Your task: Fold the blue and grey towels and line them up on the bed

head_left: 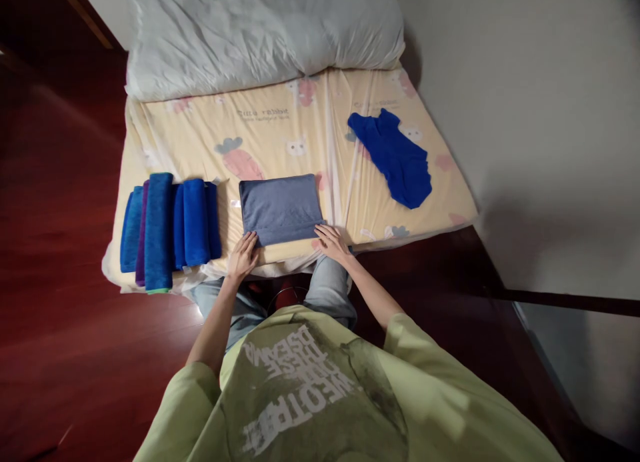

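Note:
A folded grey-blue cloth (pixel 280 207) lies flat near the front edge of a cream mattress (pixel 300 129) printed with cartoon carrots. My left hand (pixel 243 255) rests at the cloth's near left corner, fingers stretched out and touching its edge. My right hand (pixel 332 241) lies flat at the near right corner, fingers spread on the edge. Neither hand grips anything.
A row of rolled blue and purple towels (pixel 167 227) lies at the mattress's left front. A crumpled bright blue garment (pixel 395 157) lies at the right. A white pillow (pixel 260 32) spans the far end. Dark red wooden floor (pixel 60 249) lies left; a pale wall (pixel 540 115) stands right.

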Tool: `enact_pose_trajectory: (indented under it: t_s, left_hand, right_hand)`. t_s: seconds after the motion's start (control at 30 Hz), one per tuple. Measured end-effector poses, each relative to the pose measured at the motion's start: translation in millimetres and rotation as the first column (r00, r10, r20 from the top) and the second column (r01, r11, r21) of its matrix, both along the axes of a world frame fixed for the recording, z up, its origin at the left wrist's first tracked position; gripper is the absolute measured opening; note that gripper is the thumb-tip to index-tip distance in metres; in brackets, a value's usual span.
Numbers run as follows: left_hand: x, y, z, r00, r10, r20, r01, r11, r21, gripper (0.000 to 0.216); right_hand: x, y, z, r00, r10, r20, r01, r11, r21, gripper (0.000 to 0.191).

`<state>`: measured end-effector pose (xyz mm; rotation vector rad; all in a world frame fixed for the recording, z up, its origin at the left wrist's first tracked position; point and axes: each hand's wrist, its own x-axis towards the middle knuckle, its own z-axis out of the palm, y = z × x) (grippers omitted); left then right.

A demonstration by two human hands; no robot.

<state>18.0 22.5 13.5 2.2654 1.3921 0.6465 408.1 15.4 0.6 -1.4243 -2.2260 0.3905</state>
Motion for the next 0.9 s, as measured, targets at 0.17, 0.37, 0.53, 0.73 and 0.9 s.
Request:
enact_pose_trajectory:
  t_s: [0.17,0.37,0.53,0.73,0.9]
  left_hand:
    - [6,-2,-3.1,0.998,0.058,-0.039,-0.059,0.998,-0.012,0.058]
    - [16,13,-1.7,0.991,0.1,-0.093,-0.101,0.995,-0.01,0.058]
    - [5,10,6.3,0.989,0.037,-0.144,-0.038,0.999,-0.001,0.06]
    - [-14,-27,3.7,0.997,-0.024,-0.077,0.021,0.999,-0.034,0.066]
    - [-9,-32,-4.9,0.983,0.151,0.103,-0.144,0.987,-0.071,0.066]
  right_hand:
    - [-4,3,4.7,0.999,-0.047,0.015,0.047,0.999,0.003,0.056]
    - [-11,21,5.8,0.996,-0.087,0.028,0.088,0.995,-0.042,0.065]
    - [-6,16,10.0,0.997,-0.08,0.018,0.081,0.996,-0.022,0.061]
    - [7,-23,6.8,0.999,0.004,-0.043,-0.005,0.999,-0.038,0.063]
    - [2,-28,-3.1,0.986,-0.061,-0.156,0.05,0.996,-0.077,0.066]
